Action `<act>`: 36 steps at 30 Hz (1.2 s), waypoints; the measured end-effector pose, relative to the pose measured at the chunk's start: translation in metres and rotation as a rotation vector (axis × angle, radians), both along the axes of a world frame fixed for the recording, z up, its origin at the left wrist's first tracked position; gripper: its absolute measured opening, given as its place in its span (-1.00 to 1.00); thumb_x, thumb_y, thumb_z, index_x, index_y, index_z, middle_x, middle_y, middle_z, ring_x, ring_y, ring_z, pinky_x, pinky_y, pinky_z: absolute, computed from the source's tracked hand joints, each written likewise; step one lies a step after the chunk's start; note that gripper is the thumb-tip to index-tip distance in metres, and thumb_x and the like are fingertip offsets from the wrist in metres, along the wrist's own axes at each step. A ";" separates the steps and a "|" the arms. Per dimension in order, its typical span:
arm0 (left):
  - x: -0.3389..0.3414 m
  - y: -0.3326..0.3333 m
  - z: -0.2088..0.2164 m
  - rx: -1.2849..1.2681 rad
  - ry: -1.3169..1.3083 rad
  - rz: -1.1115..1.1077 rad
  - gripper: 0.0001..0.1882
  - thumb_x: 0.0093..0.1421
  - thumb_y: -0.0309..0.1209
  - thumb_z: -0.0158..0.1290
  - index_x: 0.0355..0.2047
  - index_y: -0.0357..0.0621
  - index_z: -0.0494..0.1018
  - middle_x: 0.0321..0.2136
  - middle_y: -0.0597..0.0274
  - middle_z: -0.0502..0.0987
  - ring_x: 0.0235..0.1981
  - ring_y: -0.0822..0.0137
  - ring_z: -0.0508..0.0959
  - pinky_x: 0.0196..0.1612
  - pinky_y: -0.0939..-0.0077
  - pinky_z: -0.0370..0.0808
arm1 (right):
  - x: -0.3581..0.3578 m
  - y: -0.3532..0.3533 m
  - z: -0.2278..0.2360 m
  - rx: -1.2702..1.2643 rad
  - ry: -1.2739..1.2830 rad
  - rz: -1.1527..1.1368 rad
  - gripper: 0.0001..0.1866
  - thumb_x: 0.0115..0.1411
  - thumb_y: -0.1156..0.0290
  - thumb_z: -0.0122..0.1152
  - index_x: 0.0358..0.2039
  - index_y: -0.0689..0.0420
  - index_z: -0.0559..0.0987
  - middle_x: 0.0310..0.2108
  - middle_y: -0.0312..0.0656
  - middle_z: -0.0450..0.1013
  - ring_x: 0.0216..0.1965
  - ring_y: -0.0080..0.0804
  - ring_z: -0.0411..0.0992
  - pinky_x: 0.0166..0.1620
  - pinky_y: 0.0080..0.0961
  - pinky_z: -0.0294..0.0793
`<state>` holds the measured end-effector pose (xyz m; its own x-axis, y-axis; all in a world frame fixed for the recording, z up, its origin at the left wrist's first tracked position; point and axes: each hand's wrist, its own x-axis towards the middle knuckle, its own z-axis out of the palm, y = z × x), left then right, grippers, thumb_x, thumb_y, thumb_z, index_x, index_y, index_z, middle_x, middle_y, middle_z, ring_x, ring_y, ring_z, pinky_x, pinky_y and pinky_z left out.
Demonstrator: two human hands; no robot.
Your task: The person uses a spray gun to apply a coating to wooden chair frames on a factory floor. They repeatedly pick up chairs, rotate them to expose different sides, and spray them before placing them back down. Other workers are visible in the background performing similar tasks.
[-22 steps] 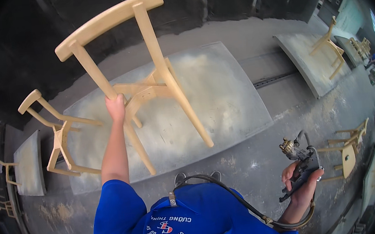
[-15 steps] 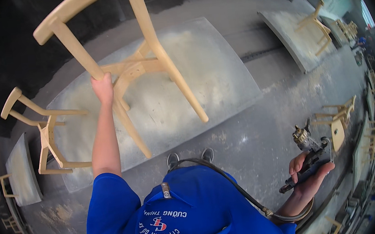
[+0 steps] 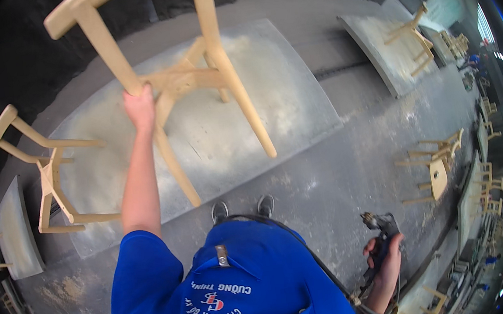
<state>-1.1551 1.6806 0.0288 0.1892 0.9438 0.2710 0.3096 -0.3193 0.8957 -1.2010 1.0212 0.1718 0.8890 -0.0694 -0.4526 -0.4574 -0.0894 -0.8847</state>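
Observation:
My left hand (image 3: 140,108) is wrapped round a leg post of a pale wooden chair frame (image 3: 233,88), just below its curved back rail. The frame is held up over a wide grey board (image 3: 294,100); it has no seat, and its top runs out of the picture. At the right, my right hand (image 3: 387,258) grips a dark spray gun (image 3: 382,225) with a metal nozzle end. From that gun a dark hose (image 3: 330,266) loops round my wrist and across my front.
A second seatless chair frame (image 3: 48,178) stands at the board's left end. On the floor at right is a chair with a pale seat panel (image 3: 439,178). Another chair (image 3: 415,38) stands on a far board (image 3: 374,40). More chairs line the right edge.
The spray gun and my right hand have moved left and lower, turning so the gun points more upward. The held chair frame has shifted and turned slightly, with my left hand still round it.

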 end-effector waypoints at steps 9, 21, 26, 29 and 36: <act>-0.007 -0.016 0.003 0.158 -0.050 0.025 -0.31 0.24 -0.05 0.17 0.16 -0.32 0.25 0.02 -0.19 0.46 0.05 -0.11 0.50 0.09 0.10 0.41 | 0.003 0.044 0.039 0.615 -0.644 0.041 -0.01 0.21 -0.53 -0.27 -0.08 0.35 0.43 -0.63 -0.11 0.34 -0.79 -0.37 0.22 -0.71 -0.61 0.23; 0.014 0.066 0.177 0.127 -0.356 -0.360 -0.56 0.11 -0.25 0.29 -0.17 -0.31 0.39 -0.36 0.09 0.53 -0.38 0.19 0.56 -0.26 0.25 0.52 | -0.023 0.079 0.025 0.338 -0.354 0.516 -0.07 0.23 -0.46 -0.14 0.11 0.26 0.39 -0.48 -0.07 0.46 -0.47 -0.35 0.49 -0.62 -0.65 0.28; 0.018 0.083 0.190 -0.083 -0.401 -0.495 -0.72 0.05 -0.40 0.22 -0.30 -0.24 0.40 -0.54 0.24 0.53 -0.55 0.42 0.57 -0.45 0.47 0.54 | -0.024 0.100 0.025 0.246 -0.284 0.556 -0.05 0.21 -0.48 -0.12 0.11 0.27 0.39 -0.47 -0.07 0.48 -0.48 -0.35 0.49 -0.57 -0.63 0.31; 0.025 0.101 0.185 -0.072 -0.387 -0.466 -0.74 0.05 -0.42 0.21 -0.31 -0.24 0.39 -0.52 0.24 0.51 -0.52 0.41 0.55 -0.40 0.44 0.55 | -0.019 0.111 0.025 0.325 -0.274 0.569 -0.03 0.18 -0.53 -0.19 -0.13 0.33 0.45 -0.47 -0.09 0.48 -0.46 -0.39 0.50 -0.59 -0.65 0.31; 0.023 0.131 0.185 -0.029 -0.461 -0.301 -0.75 0.05 -0.45 0.21 -0.33 -0.28 0.40 -0.52 0.22 0.52 -0.57 0.40 0.56 -0.47 0.45 0.57 | -0.030 0.125 0.017 0.198 -0.251 0.505 -0.06 0.20 -0.53 -0.23 -0.33 0.31 0.46 -0.51 -0.12 0.45 -0.52 -0.41 0.47 -0.64 -0.66 0.24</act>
